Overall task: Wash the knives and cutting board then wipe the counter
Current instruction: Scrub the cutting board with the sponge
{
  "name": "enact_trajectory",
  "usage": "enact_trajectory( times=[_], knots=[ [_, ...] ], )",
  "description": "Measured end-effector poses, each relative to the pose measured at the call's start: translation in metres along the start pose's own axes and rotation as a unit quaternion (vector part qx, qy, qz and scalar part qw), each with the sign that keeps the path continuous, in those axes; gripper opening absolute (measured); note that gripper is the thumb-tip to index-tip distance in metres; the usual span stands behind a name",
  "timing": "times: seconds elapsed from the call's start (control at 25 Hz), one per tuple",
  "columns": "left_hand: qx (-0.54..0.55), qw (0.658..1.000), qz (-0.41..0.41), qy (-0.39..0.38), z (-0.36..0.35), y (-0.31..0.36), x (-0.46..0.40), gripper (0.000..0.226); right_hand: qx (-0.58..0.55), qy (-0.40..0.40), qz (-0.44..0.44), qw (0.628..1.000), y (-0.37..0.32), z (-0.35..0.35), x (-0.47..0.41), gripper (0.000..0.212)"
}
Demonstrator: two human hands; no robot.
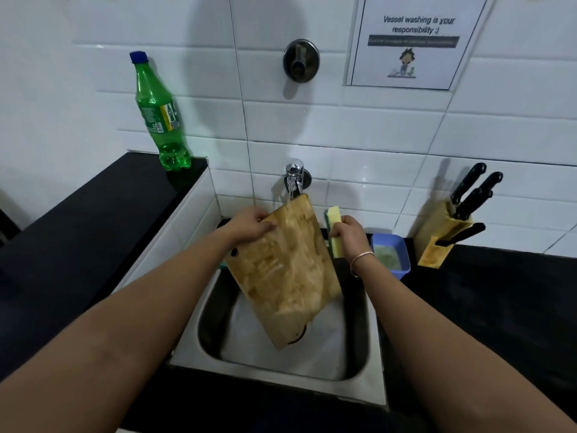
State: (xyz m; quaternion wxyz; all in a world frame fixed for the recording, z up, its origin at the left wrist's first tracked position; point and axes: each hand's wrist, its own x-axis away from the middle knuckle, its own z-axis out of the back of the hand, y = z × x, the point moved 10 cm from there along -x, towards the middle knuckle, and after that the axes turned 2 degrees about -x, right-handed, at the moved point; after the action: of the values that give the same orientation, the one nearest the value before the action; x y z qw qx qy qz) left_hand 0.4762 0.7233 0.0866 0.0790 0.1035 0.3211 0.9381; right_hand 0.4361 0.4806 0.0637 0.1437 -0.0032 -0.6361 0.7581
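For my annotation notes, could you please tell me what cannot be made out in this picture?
- Head view: sink drain, mostly hidden behind the cutting board.
- Knife blades, sunk inside the knife block.
- Small print on the wall notice, blurred.
- Contents of the blue tub, unclear.

A wooden cutting board (285, 270) sits at the centre of the frame, tilted over the sink, its upper end under the tap and its lower corner down in the basin. Its face is wet and pale-streaked, with a small dark hole near its left edge. At the right of the frame, black-handled knives (471, 195) stand slanted in a wooden block (437, 239) on the black counter (499, 295); one more handle juts from the block's lower slot.
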Motion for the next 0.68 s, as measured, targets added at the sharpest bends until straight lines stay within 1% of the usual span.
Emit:
enact_trajectory(
  times=[0.08,0.16,0.24,0.32,0.4,0.48,0.6,0.68],
  knots=[
    [-0.003,1.0,-0.01,-0.012,-0.001,-0.003,-0.01,0.027,-0.033,-0.013,0.004,0.999,-0.002,-0.003,-0.006,0.029],
    [-0.009,1.0,-0.014,-0.026,-0.002,-0.006,-0.023,0.027,-0.092,-0.015,-0.009,0.996,0.0,-0.007,-0.011,0.027],
    [-0.022,0.999,-0.019,-0.039,-0.002,-0.004,-0.033,0.028,-0.153,-0.019,-0.026,0.988,0.006,-0.012,-0.016,0.032],
    [-0.018,0.998,-0.034,-0.054,-0.005,0.002,-0.042,0.021,-0.195,-0.017,-0.037,0.98,0.013,-0.015,-0.02,0.04],
    [-0.03,0.996,-0.059,-0.065,-0.009,0.01,-0.048,0.01,-0.24,0.001,-0.042,0.97,0.019,-0.012,-0.024,0.035],
    [-0.04,0.993,-0.079,-0.078,-0.014,0.016,-0.05,0.014,-0.278,0.023,-0.047,0.959,0.025,-0.007,-0.029,0.027],
    [-0.048,0.991,-0.086,-0.094,-0.024,0.019,-0.052,0.02,-0.33,0.038,-0.069,0.941,0.035,-0.006,-0.032,0.022],
    [-0.062,0.987,-0.103,-0.105,-0.031,0.025,-0.052,0.033,-0.355,0.043,-0.083,0.93,0.042,-0.01,-0.031,0.022]
  ],
)
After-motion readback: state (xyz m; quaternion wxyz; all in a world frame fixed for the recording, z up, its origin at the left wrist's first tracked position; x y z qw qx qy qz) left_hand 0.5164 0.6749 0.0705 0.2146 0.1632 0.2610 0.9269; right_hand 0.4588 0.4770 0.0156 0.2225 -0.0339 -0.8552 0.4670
